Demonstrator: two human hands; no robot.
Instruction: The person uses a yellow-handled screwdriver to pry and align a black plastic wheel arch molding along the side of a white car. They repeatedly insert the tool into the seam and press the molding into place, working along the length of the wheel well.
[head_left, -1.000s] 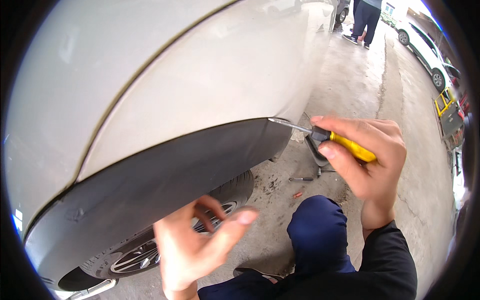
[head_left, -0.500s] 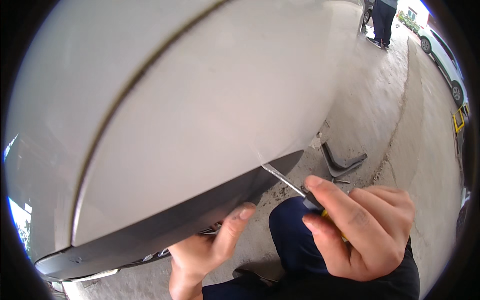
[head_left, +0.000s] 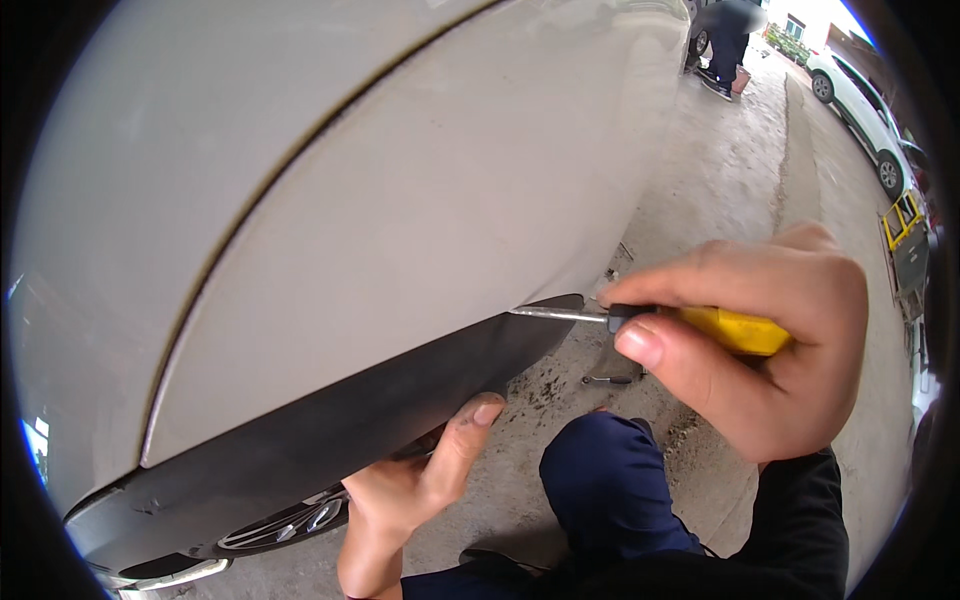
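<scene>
A pale car body panel [head_left: 430, 190] fills the left and middle, with a dark trim strip [head_left: 380, 415] along its lower edge. My right hand [head_left: 820, 300] is closed round the yellow and black handle of a screwdriver [head_left: 565, 314]. The blade points left, its tip at the seam between panel and trim near the trim's far end. My left hand [head_left: 405, 500] grips the trim's lower edge, thumb against its outer face. Its other fingers are hidden behind the trim.
A spoked wheel [head_left: 285, 528] shows under the trim. My bent knee [head_left: 605, 480] is below the screwdriver. A small metal tool [head_left: 607, 380] lies on the concrete among dirt. Further off are a person [head_left: 727, 55], a white car [head_left: 855, 110] and a yellow frame [head_left: 902, 220].
My right hand has risen and swung right, so the screwdriver lies nearly level and its yellow handle shows. The tip stays at the seam. My left hand keeps its grip; the view has shifted slightly.
</scene>
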